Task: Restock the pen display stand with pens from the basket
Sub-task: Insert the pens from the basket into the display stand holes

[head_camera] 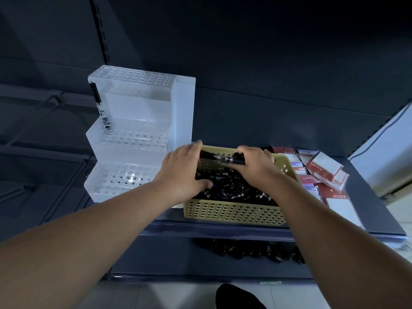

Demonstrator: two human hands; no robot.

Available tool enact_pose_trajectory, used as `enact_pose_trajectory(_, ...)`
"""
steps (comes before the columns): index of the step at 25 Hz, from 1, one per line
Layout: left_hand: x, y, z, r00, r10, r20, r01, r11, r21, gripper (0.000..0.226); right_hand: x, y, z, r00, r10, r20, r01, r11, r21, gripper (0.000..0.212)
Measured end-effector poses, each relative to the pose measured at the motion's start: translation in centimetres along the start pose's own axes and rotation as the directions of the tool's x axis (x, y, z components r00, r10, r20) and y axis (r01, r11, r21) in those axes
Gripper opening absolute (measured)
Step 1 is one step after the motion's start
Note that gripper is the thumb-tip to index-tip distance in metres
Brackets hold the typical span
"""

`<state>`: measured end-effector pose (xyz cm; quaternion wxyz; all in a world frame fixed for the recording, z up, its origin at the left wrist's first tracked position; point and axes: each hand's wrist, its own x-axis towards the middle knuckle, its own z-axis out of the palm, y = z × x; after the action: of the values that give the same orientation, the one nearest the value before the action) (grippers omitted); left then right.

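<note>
You were at the picking step. Both hands were over the basket [234,214] and held a pen bundle [219,157] just above the loose pens [234,188]. Your right hand [256,167] had its fingers curled tight around 1 end. Your left hand [180,171] closed its fingers over the other end, thumb down among the loose pens. The display stand [133,134] stood at 10 o'clock from the basket, just beside it, with only 1 pen [99,105] in its 3 tiers. I judge the next move needed you to free 1 pen and aim it upright at a small hole. The dark blue shelf [370,204] carried red boxes [323,172] at 3 o'clock of the basket. Pale floor tiles [178,295] lay at 6 o'clock.
</note>
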<state>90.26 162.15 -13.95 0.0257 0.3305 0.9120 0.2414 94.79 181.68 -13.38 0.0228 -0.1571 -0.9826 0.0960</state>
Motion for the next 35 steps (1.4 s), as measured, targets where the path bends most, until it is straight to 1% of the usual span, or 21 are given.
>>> enact_pose_trajectory(2, 0.1, 0.8, -0.3, 0.995, -0.090, -0.052, 0.078, 0.977, -0.199, 0.118, -0.4, -0.4, -0.8, 1.000, 0.024, 0.000, -0.024, 0.997, 0.077, 0.045)
enact_pose_trajectory(4, 0.3, 1.5, -0.6, 0.975, -0.221, -0.012, 0.195, 0.888, -0.417, 0.125, -0.7, -0.8, -1.4, 0.999, 0.044, -0.026, -0.036, 0.964, 0.263, 0.041)
enact_pose_trajectory(6, 0.6, 1.9, -1.0, 0.938, -0.313, 0.150, 0.333, 0.694, -0.639, 0.123, -1.1, -1.3, -2.2, 0.996, 0.057, -0.068, -0.025, 0.916, 0.400, 0.032)
enact_pose_trajectory(9, 0.5, 3.6, -2.0, 0.873, -0.245, 0.422, 0.481, 0.282, -0.830, 0.123, -2.0, -2.8, -3.5, 0.994, -0.041, -0.099, 0.077, 0.913, 0.400, 0.019)
enact_pose_trajectory(10, 0.8, 4.1, -2.4, 0.860, -0.217, 0.463, 0.498, 0.153, -0.853, 0.114, -2.2, -3.5, -3.8, 0.991, -0.089, -0.103, 0.121, 0.920, 0.372, 0.019)
enact_pose_trajectory(12, 1.8, 4.6, -2.9, 0.861, -0.193, 0.471, 0.464, -0.081, -0.882, 0.067, -2.5, -4.7, -4.0, 0.980, -0.172, -0.104, 0.195, 0.937, 0.288, 0.023)
enact_pose_trajectory(14, 2.5, 4.9, -3.4, 0.832, -0.293, 0.472, 0.406, -0.258, -0.877, 0.033, -2.5, -5.6, -3.8, 0.972, -0.210, -0.108, 0.229, 0.948, 0.219, 0.023)
enact_pose_trajectory(16, 2.7, 5.1, -3.8, 0.776, -0.384, 0.500, 0.370, -0.365, -0.855, 0.025, -2.7, -6.4, -3.8, 0.965, -0.238, -0.112, 0.258, 0.942, 0.213, 0.022)
enact_pose_trajectory(18, 2.5, 5.0, -4.5, 0.754, -0.431, 0.496, 0.313, -0.428, -0.848, 0.025, -3.1, -7.0, -3.8, 0.958, -0.267, -0.109, 0.286, 0.926, 0.246, 0.027)
enact_pose_trajectory(20, 2.4, 4.0, -5.8, 0.744, -0.498, 0.445, 0.208, -0.460, -0.863, 0.025, -3.3, -6.9, -4.0, 0.961, -0.263, -0.081, 0.274, 0.940, 0.203, 0.022)
enact_pose_trajectory(22, 1.8, 2.6, -7.5, 0.730, -0.569, 0.378, 0.121, -0.437, -0.891, 0.029, -3.4, -6.7, -4.7, 0.980, -0.178, -0.085, 0.191, 0.966, 0.173, 0.013)
enact_pose_trajectory(23, 1.3, 2.0, -8.2, 0.730, -0.583, 0.357, 0.118, -0.406, -0.906, 0.031, -3.4, -6.8, -5.3, 0.987, -0.099, -0.125, 0.130, 0.954, 0.269, 0.009)
enact_pose_trajectory(24, 0.5, 1.8, -8.6, 0.739, -0.579, 0.345, 0.150, -0.358, -0.922, 0.031, -3.5, -7.3, -6.1, 0.986, -0.003, -0.165, 0.077, 0.891, 0.447, 0.008)
enact_pose_trajectory(25, -0.5, 1.9, -8.9, 0.756, -0.561, 0.337, 0.201, -0.291, -0.935, 0.029, -3.5, -8.4, -6.9, 0.979, 0.085, -0.183, 0.058, 0.750, 0.659, 0.008)
enact_pose_trajectory(26, -1.6, 2.1, -8.9, 0.779, -0.534, 0.329, 0.259, -0.204, -0.944, 0.026, -3.5, -9.9, -7.7, 0.977, 0.138, -0.163, 0.060, 0.555, 0.830, 0.008)
enact_pose_trajectory(27, -2.6, 2.4, -9.0, 0.805, -0.498, 0.321, 0.313, -0.102, -0.944, 0.024, -3.6, -11.5, -8.3, 0.981, 0.153, -0.117, 0.055, 0.356, 0.933, 0.007)
enact_pose_trajectory(29, -4.9, 2.8, -9.7, 0.857, -0.415, 0.306, 0.366, 0.071, -0.928, 0.025, -4.2, -15.0, -9.3, 0.993, 0.121, -0.005, 0.005, 0.008, 1.000, 0.006)
enact_pose_trajectory(30, -6.0, 2.8, -10.3, 0.877, -0.375, 0.300, 0.366, 0.116, -0.924, 0.027, -4.6, -16.6, -9.6, 0.995, 0.097, 0.038, -0.028, -0.109, 0.994, 0.006)
enact_pose_trajectory(32, -7.7, 2.4, -11.6, 0.900, -0.329, 0.288, 0.352, 0.155, -0.923, 0.028, -5.2, -18.5, -9.9, 0.994, 0.069, 0.080, -0.063, -0.221, 0.973, 0.005)
enact_pose_trajectory(34, -9.4, 1.6, -12.8, 0.910, -0.334, 0.247, 0.323, 0.196, -0.926, 0.025, -5.9, -19.7, -9.9, 0.994, 0.047, 0.095, -0.080, -0.256, 0.963, 0.004)
enact_pose_trajectory(35, -10.0, 1.3, -13.3, 0.914, -0.340, 0.221, 0.306, 0.223, -0.925, 0.022, -6.3, -20.2, -9.9, 0.995, 0.037, 0.098, -0.086, -0.240, 0.967, 0.006)
